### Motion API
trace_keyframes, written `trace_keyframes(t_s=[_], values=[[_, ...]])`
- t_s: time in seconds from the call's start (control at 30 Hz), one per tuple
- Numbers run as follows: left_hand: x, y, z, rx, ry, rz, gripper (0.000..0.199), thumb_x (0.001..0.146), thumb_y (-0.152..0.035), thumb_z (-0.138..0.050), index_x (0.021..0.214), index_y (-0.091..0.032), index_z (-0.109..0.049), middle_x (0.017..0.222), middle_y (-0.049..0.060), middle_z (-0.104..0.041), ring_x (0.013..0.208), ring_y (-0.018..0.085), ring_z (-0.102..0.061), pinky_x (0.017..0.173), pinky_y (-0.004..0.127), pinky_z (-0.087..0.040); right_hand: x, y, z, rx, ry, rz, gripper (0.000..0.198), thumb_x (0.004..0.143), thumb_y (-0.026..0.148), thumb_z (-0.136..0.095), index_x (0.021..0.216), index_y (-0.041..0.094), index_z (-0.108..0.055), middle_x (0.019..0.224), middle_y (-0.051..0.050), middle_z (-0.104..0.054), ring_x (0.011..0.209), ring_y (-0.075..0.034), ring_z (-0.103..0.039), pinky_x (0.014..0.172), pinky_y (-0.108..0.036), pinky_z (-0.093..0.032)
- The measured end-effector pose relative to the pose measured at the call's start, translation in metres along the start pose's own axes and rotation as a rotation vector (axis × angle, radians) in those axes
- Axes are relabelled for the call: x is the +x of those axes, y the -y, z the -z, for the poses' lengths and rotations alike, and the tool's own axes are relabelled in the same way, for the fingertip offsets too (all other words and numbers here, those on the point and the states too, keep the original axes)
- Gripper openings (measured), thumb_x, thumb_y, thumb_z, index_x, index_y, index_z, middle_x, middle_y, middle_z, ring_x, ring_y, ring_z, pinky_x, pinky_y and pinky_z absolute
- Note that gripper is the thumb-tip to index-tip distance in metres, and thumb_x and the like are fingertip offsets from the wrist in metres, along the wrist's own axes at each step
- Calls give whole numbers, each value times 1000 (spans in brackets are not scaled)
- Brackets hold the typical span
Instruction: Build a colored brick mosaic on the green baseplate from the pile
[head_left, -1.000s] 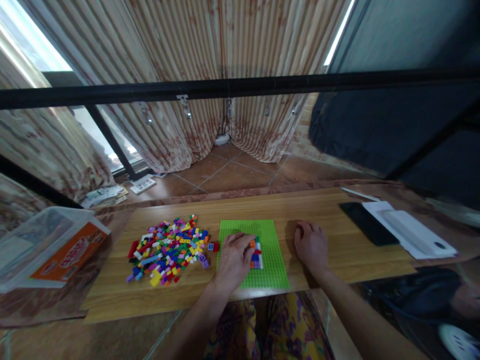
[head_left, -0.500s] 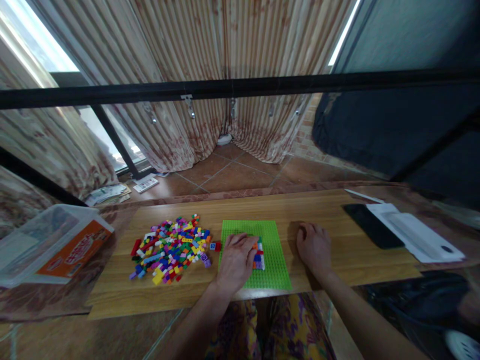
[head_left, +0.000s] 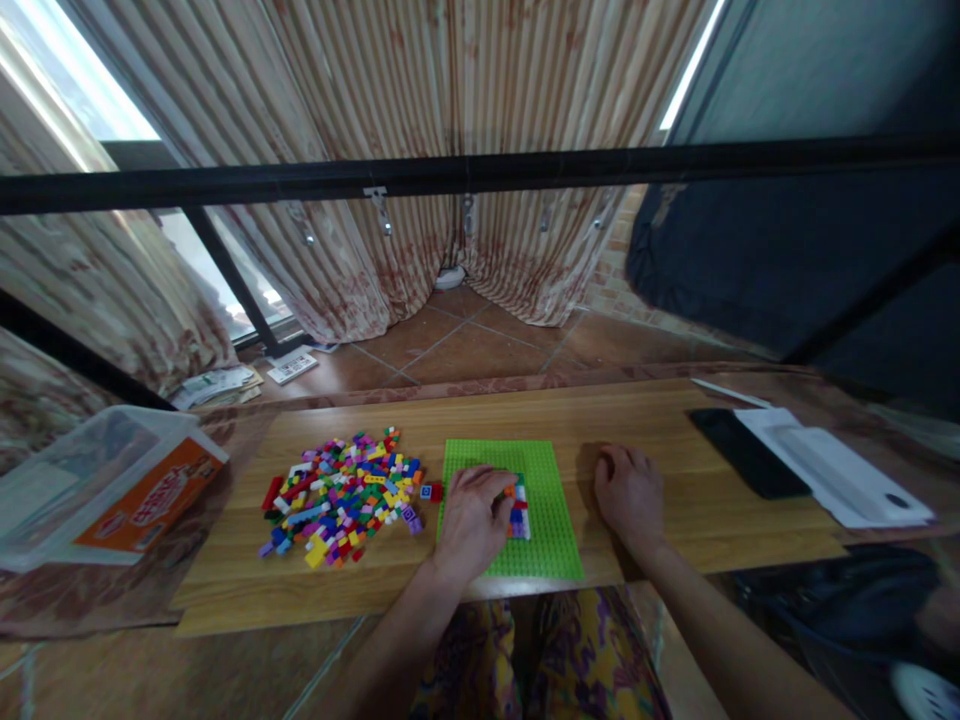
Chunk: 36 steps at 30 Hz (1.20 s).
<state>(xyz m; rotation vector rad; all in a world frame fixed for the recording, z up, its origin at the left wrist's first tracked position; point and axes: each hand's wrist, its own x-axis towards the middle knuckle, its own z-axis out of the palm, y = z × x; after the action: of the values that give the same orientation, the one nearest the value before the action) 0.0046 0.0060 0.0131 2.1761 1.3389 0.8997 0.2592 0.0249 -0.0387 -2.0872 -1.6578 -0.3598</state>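
My left hand (head_left: 471, 520) is over the green baseplate (head_left: 551, 540), its thumb and fingers pinched on a small orange toy brick (head_left: 511, 491). Just beside these fingertips, a low block of joined bricks (head_left: 519, 520) in white, blue, red, purple and green sits on the baseplate; the hand hides its left part. Right of the baseplate, my right hand (head_left: 630, 495) rests on the wooden table (head_left: 637, 410) with its fingers curled in, and nothing shows in them.
Left of the baseplate lies a pile of loose colourful bricks (head_left: 352, 500). Two joined pieces, a blue-and-red one (head_left: 430, 492) and a purple one (head_left: 411, 518), lie nearer it. A clear plastic box (head_left: 142, 500) stands far left. A black phone-like slab (head_left: 746, 452) and a white tray-like object (head_left: 847, 475) lie right.
The fingers of my left hand have shifted slightly at the brick block, and the orange brick at the fingertips shows more clearly. My right hand stays put.
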Motion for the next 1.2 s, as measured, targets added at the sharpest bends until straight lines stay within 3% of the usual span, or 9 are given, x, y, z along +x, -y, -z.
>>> trace_keyframes(t_s=[0.33, 0.5, 0.67, 0.97, 1.2], values=[[-8, 3, 1, 30, -15, -27, 38, 80, -10, -62, 116, -23, -63, 117, 2, -70, 119, 20, -54, 106, 43, -41, -1, 1, 1, -13, -7, 1, 26, 90, 25, -45, 100, 14, -66, 101, -12, -67, 89, -23, -53, 78, -34, -36], [-23, -3, -1, 253, 43, -60, 43, 88, -25, -57, 131, -27, -55, 142, 6, -53, 133, 27, -44, 111, 58, -32, 0, 0, 2, -14, 1, 13, 26, 90, 25, -45, 100, 14, -66, 100, -12, -67, 89, -23, -54, 79, -34, -36], [-37, -8, -12, 465, 39, -68, 46, 92, -37, -52, 137, -29, -50, 151, 7, -43, 139, 30, -36, 110, 64, -29, 0, -2, 0, -10, -3, 25, 27, 90, 24, -44, 99, 14, -66, 99, -13, -67, 89, -23, -54, 79, -35, -37], [-40, -12, -14, 510, 20, -23, 49, 93, -48, -46, 138, -27, -50, 148, 9, -47, 138, 30, -38, 111, 67, -26, 0, -6, -3, -6, -6, 34, 28, 89, 25, -44, 100, 13, -67, 98, -14, -66, 90, -24, -54, 78, -36, -38], [-36, -17, -11, 482, 44, 2, 48, 92, -44, -49, 136, -25, -52, 146, 11, -49, 136, 33, -40, 110, 72, -19, -1, -7, -3, 2, -2, 37, 28, 88, 25, -44, 100, 13, -66, 100, -14, -67, 90, -23, -53, 80, -36, -37]])
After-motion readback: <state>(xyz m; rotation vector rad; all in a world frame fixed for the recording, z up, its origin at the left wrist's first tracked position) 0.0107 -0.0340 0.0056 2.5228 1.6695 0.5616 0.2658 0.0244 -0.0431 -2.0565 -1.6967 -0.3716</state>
